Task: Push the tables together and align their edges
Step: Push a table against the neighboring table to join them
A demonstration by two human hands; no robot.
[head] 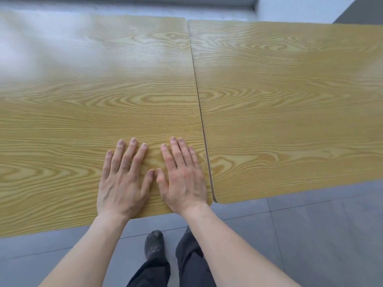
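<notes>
Two wood-grain tables stand side by side, the left table point(83, 104) and the right table point(290, 100), with only a thin dark seam between them. At the near end the left table's edge juts closer to me than the right table's edge; at the far end the left one reaches slightly farther too. My left hand point(122, 179) lies flat, fingers spread, on the left table near its front right corner. My right hand point(182, 175) lies flat beside it, close to the seam. Neither hand holds anything.
Grey tiled floor point(310, 235) runs along the near side, where my dark trouser legs and a dark shoe point(154, 243) show. A pale wall base point(145, 1) lies beyond the tables, and a dark panel point(360, 15) at the far right.
</notes>
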